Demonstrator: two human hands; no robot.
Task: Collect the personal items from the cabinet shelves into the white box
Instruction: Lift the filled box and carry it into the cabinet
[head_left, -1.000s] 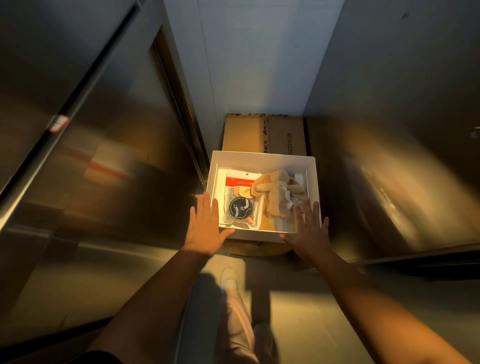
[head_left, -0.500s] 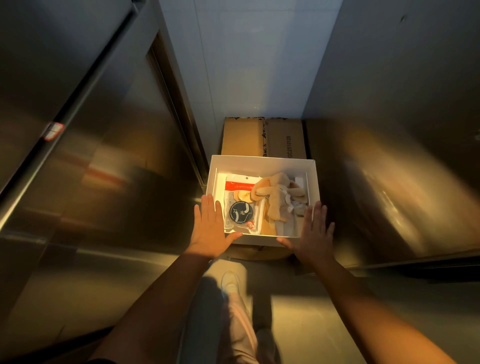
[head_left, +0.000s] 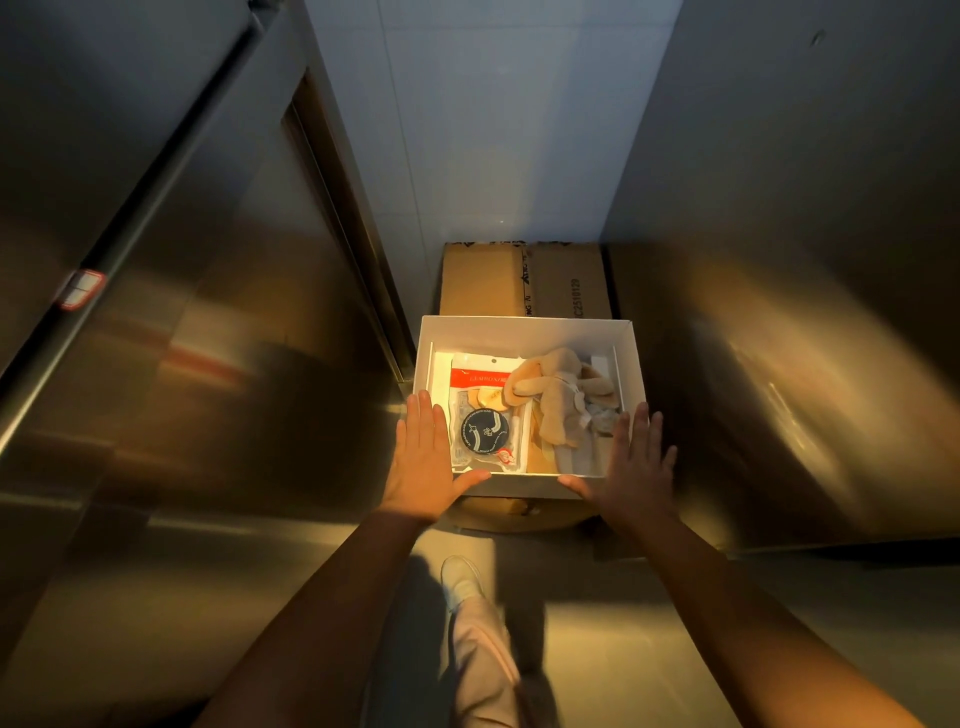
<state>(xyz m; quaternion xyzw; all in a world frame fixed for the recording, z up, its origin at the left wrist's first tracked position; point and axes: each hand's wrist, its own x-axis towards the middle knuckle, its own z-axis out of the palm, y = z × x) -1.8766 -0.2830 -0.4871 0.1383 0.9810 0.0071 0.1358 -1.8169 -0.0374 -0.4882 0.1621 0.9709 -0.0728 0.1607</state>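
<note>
The white box (head_left: 524, 332) rests on a cardboard carton (head_left: 519, 280) below me. Inside it lie a clear packet with a red header and a dark round disc (head_left: 485, 415) on the left and a beige plush toy (head_left: 558, 400) on the right. My left hand (head_left: 423, 460) lies flat with straight fingers at the box's near-left corner, thumb along the front wall. My right hand (head_left: 636, 467) lies flat in the same way at the near-right corner. Neither hand holds an item.
Stainless steel cabinet doors stand on the left (head_left: 182, 312) and right (head_left: 805, 364), leaving a narrow gap. A white tiled wall (head_left: 493, 130) closes the back. My leg and white shoe (head_left: 462, 577) are on the floor under the box.
Both hands have slid slightly forward along the box's near corners, and the view has shifted a little. The box's contents have stayed as they were.
</note>
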